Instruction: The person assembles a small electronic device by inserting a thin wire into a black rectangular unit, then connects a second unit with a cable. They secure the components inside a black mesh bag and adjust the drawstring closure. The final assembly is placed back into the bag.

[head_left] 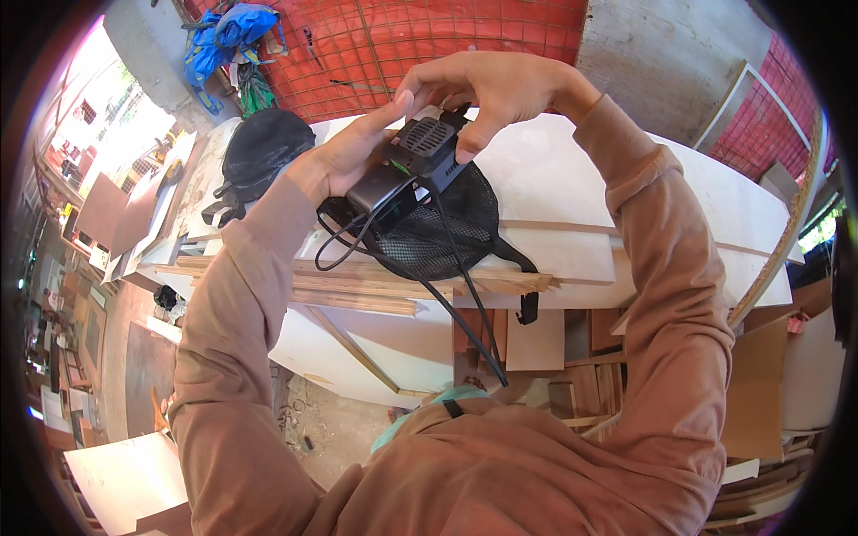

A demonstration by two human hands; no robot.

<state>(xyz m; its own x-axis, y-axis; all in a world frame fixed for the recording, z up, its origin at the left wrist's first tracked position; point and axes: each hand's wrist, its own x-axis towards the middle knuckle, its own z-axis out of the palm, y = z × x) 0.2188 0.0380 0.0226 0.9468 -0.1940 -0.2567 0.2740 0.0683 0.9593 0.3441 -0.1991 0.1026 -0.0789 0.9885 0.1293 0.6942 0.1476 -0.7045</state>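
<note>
My left hand (344,159) grips a black electronic box (427,138) with a slotted vent on top, thumb stretched along its far left side. Curled over the same box from above is my right hand (505,94), its thumb pressed to the right side. Against the box's near left side sits a smooth dark grey block (381,189), close to my left palm. Black cables (444,234) run from the two devices down toward my body, and one loops to the left. Beneath them a black mesh bag (438,239) with a strap lies on the white panels.
A black rounded pouch (265,152) rests left of my left hand. Long wooden strips (357,290) lie along the near edge of the white panels (554,170). Behind stand a wire grid and red sheeting (357,54), with blue plastic bags (234,36) hanging there. Boards lean around.
</note>
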